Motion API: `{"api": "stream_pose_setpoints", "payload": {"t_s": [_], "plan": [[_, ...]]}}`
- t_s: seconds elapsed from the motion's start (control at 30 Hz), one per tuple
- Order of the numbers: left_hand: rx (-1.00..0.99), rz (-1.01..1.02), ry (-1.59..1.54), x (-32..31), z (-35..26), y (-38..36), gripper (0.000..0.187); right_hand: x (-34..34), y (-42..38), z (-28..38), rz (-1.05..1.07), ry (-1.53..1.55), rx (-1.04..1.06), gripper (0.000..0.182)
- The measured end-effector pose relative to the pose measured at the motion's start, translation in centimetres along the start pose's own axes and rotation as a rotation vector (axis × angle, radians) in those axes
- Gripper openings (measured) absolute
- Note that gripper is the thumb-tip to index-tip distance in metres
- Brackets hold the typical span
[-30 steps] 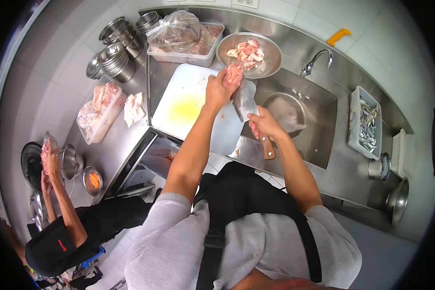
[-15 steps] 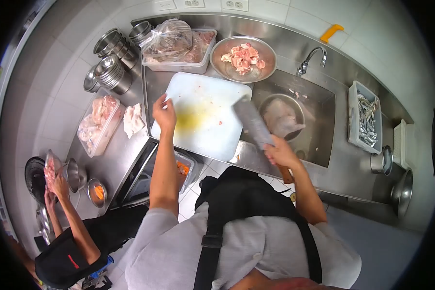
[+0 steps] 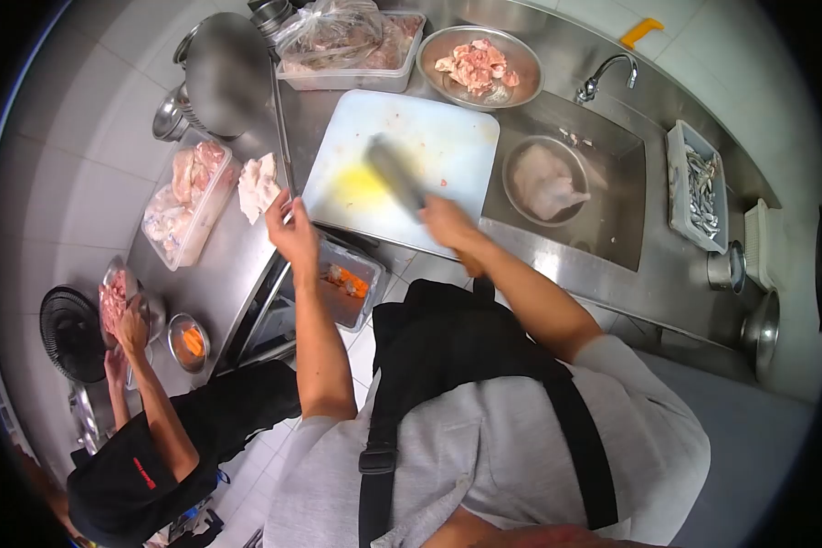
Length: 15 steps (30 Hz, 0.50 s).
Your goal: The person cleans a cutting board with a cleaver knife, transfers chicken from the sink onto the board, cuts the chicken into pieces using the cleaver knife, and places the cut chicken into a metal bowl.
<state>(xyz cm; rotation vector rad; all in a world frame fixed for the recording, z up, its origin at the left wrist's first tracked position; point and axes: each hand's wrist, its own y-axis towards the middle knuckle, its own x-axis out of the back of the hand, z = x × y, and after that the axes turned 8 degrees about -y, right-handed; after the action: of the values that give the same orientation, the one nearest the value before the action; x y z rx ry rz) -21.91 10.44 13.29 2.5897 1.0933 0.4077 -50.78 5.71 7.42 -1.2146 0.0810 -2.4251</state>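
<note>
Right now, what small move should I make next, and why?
Probably reach your left hand to the pale raw piece: that hand looks empty and near it, while your right hand has the cleaver above a cutting board without any large piece.

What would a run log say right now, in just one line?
left hand: open, near pale meat piece | right hand: holding cleaver, blurred, over cutting board | steel bowl: meat chunks inside

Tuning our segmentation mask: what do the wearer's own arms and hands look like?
Left hand and right hand: no gloves; the right is too blurred to rule out rings. Short light grey sleeves, bare forearms, no watch visible.
</note>
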Motion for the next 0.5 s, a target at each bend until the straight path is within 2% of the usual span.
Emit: {"api": "stream_pose_setpoints", "payload": {"t_s": [0.07, 0.13, 0.17, 0.23, 0.3, 0.4, 0.43, 0.47, 0.5], "plan": [[0.024, -0.012, 0.045, 4.0, 1.5, -1.5, 0.031, 4.7, -4.2, -4.2, -0.190, -0.072, -0.170, 0.031], [0.049, -0.041, 0.098, 7.9, 3.1, -3.5, 0.029, 8.1, -6.1, -10.1, -0.268, -0.042, -0.349, 0.031], [0.068, -0.030, 0.132, 9.6, 4.0, -4.9, 0.028, 8.7, -7.2, -12.3, -0.580, -0.289, -0.252, 0.025], [0.105, -0.008, 0.198, 12.0, 4.8, -6.6, 0.026, 13.8, -9.0, -7.1, -0.343, 0.201, -0.674, 0.032], [0.151, 0.009, 0.153, 12.6, 4.7, -7.3, 0.025, 9.3, -6.6, -9.3, -0.401, 0.090, -0.402, 0.030], [0.128, 0.047, 0.107, 11.2, 3.6, -6.9, 0.025, 6.5, -5.0, 1.1, -0.165, 0.115, -0.233, 0.026], [0.098, 0.061, 0.091, 10.1, 3.2, -6.2, 0.025, 4.6, -3.7, 4.6, -0.036, 0.245, -0.248, 0.029], [0.104, 0.097, 0.055, 9.0, 2.4, -5.5, 0.025, 0.4, -1.0, 4.9, -0.095, 0.193, -0.021, 0.021], [0.096, 0.142, -0.035, 8.0, 3.1, -4.9, 0.024, -3.8, 1.6, 5.2, -0.325, -0.017, 0.255, 0.024]]}}
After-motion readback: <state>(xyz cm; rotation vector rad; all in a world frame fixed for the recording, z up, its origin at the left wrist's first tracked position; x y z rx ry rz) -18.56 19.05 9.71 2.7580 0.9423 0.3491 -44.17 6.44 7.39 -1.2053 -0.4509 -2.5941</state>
